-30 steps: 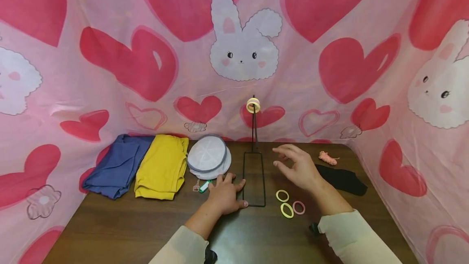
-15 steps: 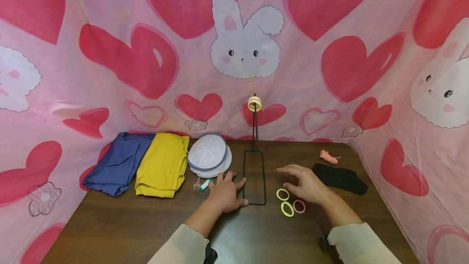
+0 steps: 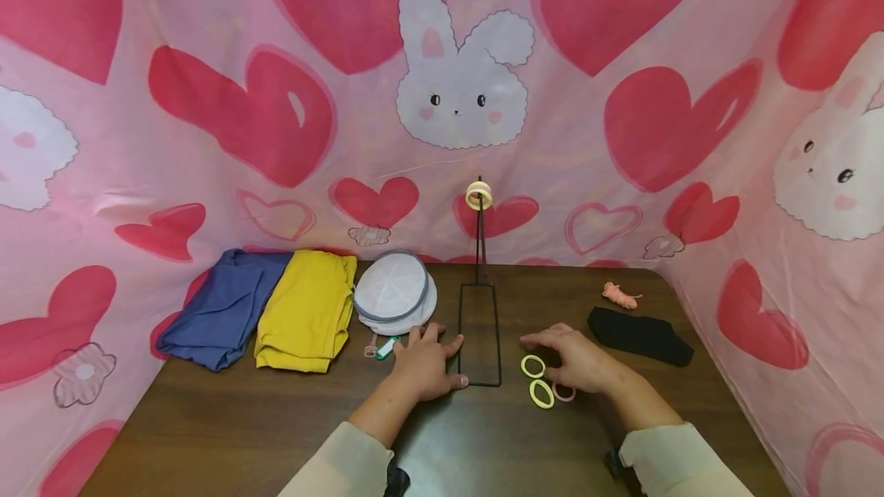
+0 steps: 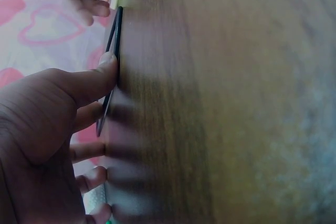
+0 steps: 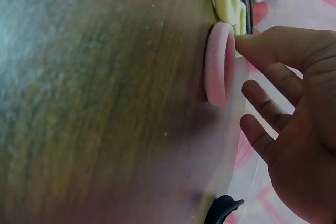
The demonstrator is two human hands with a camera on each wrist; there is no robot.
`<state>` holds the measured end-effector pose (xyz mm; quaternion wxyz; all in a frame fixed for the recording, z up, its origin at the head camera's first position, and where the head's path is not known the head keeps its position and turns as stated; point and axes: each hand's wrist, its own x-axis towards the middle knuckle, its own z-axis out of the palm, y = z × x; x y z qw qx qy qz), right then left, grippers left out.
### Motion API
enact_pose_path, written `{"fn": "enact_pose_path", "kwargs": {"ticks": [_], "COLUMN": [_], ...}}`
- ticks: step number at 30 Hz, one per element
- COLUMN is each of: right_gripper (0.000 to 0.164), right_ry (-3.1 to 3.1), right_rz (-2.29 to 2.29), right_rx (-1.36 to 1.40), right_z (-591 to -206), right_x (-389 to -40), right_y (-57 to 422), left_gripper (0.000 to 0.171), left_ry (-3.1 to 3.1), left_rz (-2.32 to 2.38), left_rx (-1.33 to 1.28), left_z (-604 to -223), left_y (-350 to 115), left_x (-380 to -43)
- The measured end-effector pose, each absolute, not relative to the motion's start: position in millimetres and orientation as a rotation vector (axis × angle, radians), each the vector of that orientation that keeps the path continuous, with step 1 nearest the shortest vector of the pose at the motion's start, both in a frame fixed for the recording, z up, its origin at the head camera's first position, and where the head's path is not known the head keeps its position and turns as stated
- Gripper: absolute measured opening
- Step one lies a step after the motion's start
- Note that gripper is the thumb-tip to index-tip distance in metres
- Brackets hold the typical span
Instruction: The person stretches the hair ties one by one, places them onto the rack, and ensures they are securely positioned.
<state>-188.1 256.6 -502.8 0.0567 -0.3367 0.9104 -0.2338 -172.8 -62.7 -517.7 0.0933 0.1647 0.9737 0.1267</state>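
Note:
My left hand (image 3: 424, 365) rests with spread fingers on the base of a black wire stand (image 3: 498, 336); in the left wrist view its thumb (image 4: 105, 69) presses the wire. My right hand (image 3: 576, 359) hovers low over three loose hair ties, fingers loosely bent and apart, holding nothing. Two are yellow, an upper hair tie (image 3: 523, 366) and a lower hair tie (image 3: 544, 406). The pink hair tie (image 5: 214, 66) lies beside them, partly hidden by the hand in the head view, its rim close to my thumb. More yellow and pink hair ties (image 3: 479, 196) hang on the stand's upper arm.
Left of the stand lie folded blue cloth (image 3: 221, 313), folded yellow cloth (image 3: 304, 313), a white hat (image 3: 390, 290) and a green-edged tag (image 3: 387, 348). On the right are black cloth (image 3: 638, 336) and a peach yarn bundle (image 3: 620, 296). A pink patterned curtain encloses the table (image 3: 276, 436).
My right hand has come down and toward me from beside the stand to the loose hair ties. My left hand has stayed on the stand's base.

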Motion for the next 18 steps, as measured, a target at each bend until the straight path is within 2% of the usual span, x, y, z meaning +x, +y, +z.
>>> {"fn": "enact_pose_path", "kwargs": {"ticks": [11, 18], "right_gripper": [0.035, 0.028], "right_ry": [2.760, 2.921], "right_rz": [-0.657, -0.755], "right_rx": [-1.067, -1.111], "right_z": [-503, -487], "right_x": [-191, -187], "right_y": [254, 248], "left_gripper": [0.076, 0.076], "left_ry": [2.895, 2.905], "left_rz": [0.393, 0.404], "left_rx": [0.485, 0.497], "left_z": [-519, -520], "left_y": [-63, -63], "left_x": [-173, -173]}}
